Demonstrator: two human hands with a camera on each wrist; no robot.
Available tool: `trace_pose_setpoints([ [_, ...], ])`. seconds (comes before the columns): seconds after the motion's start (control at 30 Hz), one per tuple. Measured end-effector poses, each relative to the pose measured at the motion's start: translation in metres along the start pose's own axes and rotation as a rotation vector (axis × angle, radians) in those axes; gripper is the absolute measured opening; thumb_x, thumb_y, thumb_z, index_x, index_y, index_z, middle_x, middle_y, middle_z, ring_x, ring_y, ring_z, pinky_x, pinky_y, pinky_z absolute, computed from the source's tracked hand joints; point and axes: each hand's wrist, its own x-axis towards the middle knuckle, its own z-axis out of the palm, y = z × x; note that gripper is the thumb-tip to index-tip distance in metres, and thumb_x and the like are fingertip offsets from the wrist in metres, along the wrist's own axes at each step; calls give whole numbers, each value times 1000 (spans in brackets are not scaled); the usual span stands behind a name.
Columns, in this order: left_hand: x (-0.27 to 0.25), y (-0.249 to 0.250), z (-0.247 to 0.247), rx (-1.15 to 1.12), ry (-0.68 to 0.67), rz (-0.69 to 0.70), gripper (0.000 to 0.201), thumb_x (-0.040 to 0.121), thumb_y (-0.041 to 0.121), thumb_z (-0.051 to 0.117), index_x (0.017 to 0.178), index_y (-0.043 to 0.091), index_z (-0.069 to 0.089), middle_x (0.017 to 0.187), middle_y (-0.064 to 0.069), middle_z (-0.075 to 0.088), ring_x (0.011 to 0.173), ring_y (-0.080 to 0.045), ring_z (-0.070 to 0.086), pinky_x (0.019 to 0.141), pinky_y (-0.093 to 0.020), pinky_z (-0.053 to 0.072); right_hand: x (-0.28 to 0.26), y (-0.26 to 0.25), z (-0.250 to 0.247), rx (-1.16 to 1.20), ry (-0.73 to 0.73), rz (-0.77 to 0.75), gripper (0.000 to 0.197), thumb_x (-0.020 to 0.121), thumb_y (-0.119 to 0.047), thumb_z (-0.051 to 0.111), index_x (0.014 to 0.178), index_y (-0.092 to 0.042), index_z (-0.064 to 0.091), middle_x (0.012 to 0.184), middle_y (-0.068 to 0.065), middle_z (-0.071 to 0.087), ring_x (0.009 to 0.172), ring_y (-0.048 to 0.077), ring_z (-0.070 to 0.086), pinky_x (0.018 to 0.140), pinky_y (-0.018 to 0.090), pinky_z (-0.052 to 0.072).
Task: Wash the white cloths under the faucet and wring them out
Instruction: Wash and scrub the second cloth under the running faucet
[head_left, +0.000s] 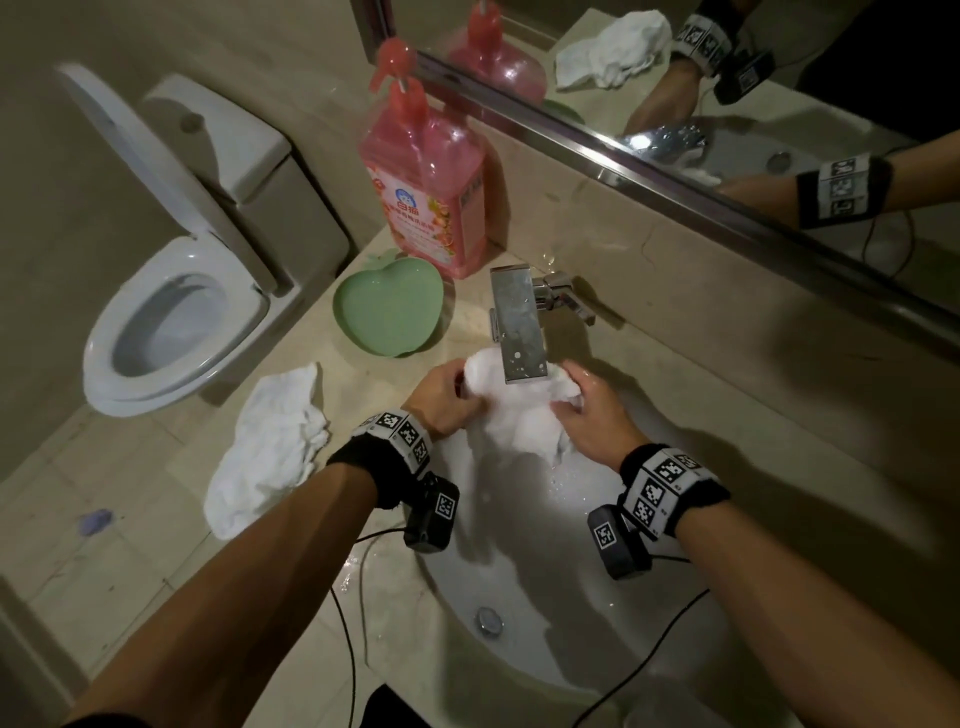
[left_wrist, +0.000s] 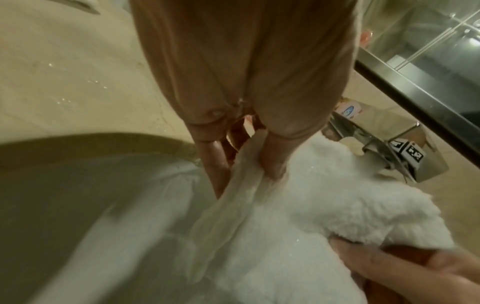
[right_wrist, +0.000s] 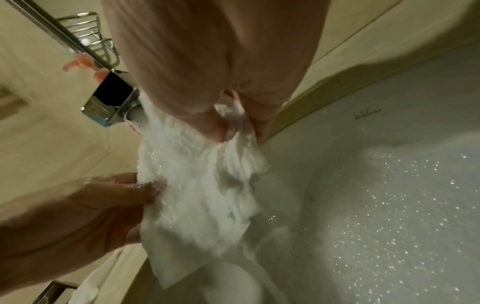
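We hold one white cloth bunched under the faucet, over the back of the sink; our left hand and right hand each clench a fold of it. A second white cloth lies at the counter's left edge, near the green dish and pink soap bottle

The pink detergent bottle at the far left of the counter carries a label with the Chinese characters 白猫. The sink wall bears a small dark script mark, too blurred to read.
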Motion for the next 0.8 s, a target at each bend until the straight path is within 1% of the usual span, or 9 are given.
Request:
trace_pose_setpoints([
  [0.13,-6,6,-4,-119,-27,63,27,81,-7,53,97,13,63,88,-6,70,80,-24,70,57,-39,60,1,-1,-3,-56,-101,-39,52,87,18,52,120,-16,73,112,-4,70,100,4,64,88,24,54],
  [0.2,-8,8,-7,-93,-110,41,27,81,-8,45,101,3,59,92,-20,68,78,-35,71,55,-51,60,2,-2,-5,-149,-179,-54,60,87,19,46,118,-24,74,116,0,71,102,16,67,86,35,59],
  [0.27,-10,7,-9,-55,-114,22,27,84,-9,45,99,12,52,92,-16,64,76,-34,70,53,-48,60,4,-2,-6,-215,-223,-57,61,88,18,46,114,-28,74,117,5,72,96,24,68,77,44,61],
  [0.37,-12,4,-12,-145,-123,15,39,83,-22,42,90,15,52,82,-1,61,66,-18,68,52,-35,59,6,-5,-5,-166,-267,-35,58,89,18,47,106,-31,74,118,4,66,91,19,66,62,30,61],
  [0.43,-12,5,-16,-235,-170,-19,39,82,-26,43,89,10,57,79,-5,61,66,-18,65,58,-29,59,7,-7,-7,-83,-291,-22,52,89,15,51,105,-29,74,118,4,64,97,19,66,65,27,60],
  [0.57,-8,16,-22,-500,-244,-231,18,79,2,56,88,7,70,86,-8,70,75,-19,66,69,-25,56,5,-9,-14,57,-321,97,41,75,-10,62,106,-34,74,120,-6,67,107,12,63,81,27,55],
  [0.63,-3,21,-21,-337,-237,-212,6,80,11,69,85,9,70,95,-4,71,83,-17,65,77,-29,53,4,-9,-18,56,-267,103,35,74,-17,64,101,-38,74,115,-15,67,97,-3,63,76,17,51],
  [0.7,5,22,-16,60,-243,-112,34,71,22,85,95,14,62,98,1,66,88,-16,61,83,-31,50,6,-6,-15,-2,-176,80,40,80,-6,66,108,-35,70,115,-12,67,92,-1,63,70,12,48],
  [0.8,10,29,4,313,-298,-113,90,49,32,96,126,17,52,115,2,62,102,-18,60,90,-33,52,10,-7,-12,-31,-75,54,55,83,1,67,133,-20,59,124,-7,63,111,12,61,91,24,50],
])
